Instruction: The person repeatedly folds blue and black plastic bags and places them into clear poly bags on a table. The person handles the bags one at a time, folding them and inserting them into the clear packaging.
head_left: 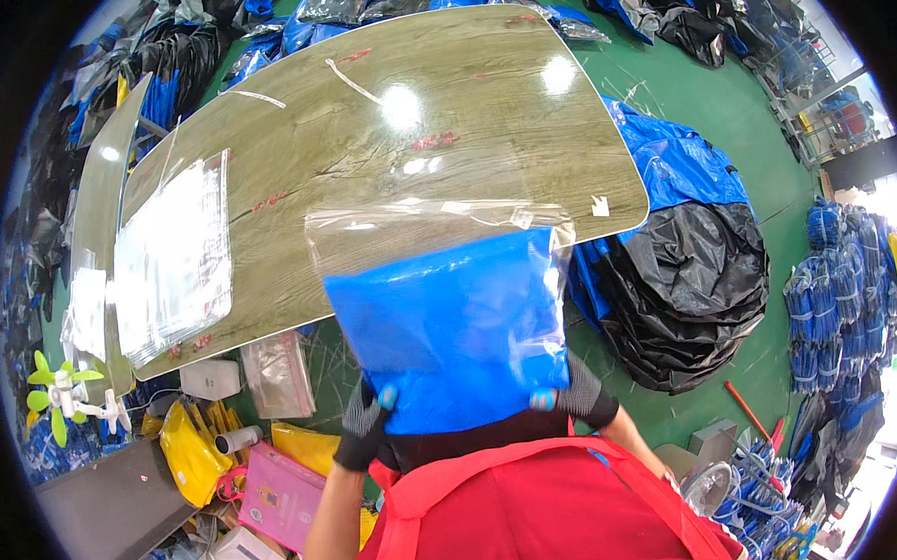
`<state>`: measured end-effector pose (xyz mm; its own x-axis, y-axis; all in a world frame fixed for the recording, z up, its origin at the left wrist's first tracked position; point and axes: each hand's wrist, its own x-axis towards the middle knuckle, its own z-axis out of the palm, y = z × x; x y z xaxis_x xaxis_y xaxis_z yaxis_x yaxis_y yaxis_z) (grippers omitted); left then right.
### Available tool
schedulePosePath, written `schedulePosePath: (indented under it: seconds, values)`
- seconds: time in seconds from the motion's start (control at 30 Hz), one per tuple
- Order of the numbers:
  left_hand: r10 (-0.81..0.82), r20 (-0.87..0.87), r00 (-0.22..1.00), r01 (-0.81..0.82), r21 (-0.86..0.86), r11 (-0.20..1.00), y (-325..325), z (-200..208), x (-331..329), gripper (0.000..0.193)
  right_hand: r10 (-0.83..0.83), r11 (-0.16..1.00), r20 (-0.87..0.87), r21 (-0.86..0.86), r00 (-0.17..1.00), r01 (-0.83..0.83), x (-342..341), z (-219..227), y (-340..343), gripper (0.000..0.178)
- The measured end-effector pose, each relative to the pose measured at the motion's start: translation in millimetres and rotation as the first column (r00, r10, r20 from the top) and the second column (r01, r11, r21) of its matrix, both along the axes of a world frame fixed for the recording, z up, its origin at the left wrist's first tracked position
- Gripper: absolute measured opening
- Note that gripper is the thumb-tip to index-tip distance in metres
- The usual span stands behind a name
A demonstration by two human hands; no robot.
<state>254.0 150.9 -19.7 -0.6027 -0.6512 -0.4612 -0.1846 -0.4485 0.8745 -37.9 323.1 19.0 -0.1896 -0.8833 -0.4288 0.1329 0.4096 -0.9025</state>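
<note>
A folded blue sheet of material [450, 320] lies inside a clear plastic bag [366, 224], held up in front of my body. Its lower edge shows a dark strip near my red apron. In a dark glove with a blue thumb tip, my left hand [365, 424] grips the lower left corner, thumb on the front. On the lower right corner my right hand [586, 394], gloved alike, holds in the same way. The fingers of both hands are mostly hidden behind the bag. The bag's transparent top reaches over the near edge of the wood-patterned table [362, 134].
A stack of clear plastic bags [177, 262] lies on the table's left. To the right, a black and blue bundle [684, 280] rests on the green floor. A green-bladed fan [65, 392], a pink bag [281, 493] and yellow bags [191, 451] are at the lower left.
</note>
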Motion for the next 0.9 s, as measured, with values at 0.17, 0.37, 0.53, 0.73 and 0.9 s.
schedulePosePath:
  seconds: [0.17, 0.37, 0.53, 0.73, 0.9]
  values:
    - [-0.408, 0.015, 0.913, 0.407, 0.025, 0.913, -6, -2, 49, 0.097, 0.227, 0.923, 0.026, 0.312, 0.974, -0.224, -14, -30, 32, 0.057]
    - [0.189, -0.164, 0.968, -0.204, -0.08, 0.976, -85, 23, -35, 0.033, -0.076, 0.997, 0.068, -0.014, 0.995, 0.077, -61, -28, -50, 0.059]
    - [0.244, 0.132, 0.961, -0.214, -0.206, 0.955, -15, 6, -26, 0.027, -0.254, 0.964, 0.037, 0.093, 0.966, 0.25, -47, -25, -66, 0.059]
    - [0.374, -0.37, 0.851, -0.348, 0.138, 0.927, -47, 6, -8, 0.052, -0.245, 0.968, 0.134, 0.082, 0.96, 0.235, -44, -23, -76, 0.059]
    - [-0.088, -0.02, 0.996, 0.085, -0.114, 0.99, -35, 22, -29, 0.079, -0.132, 0.991, -0.396, -0.061, 0.909, 0.118, -4, 10, -49, 0.074]
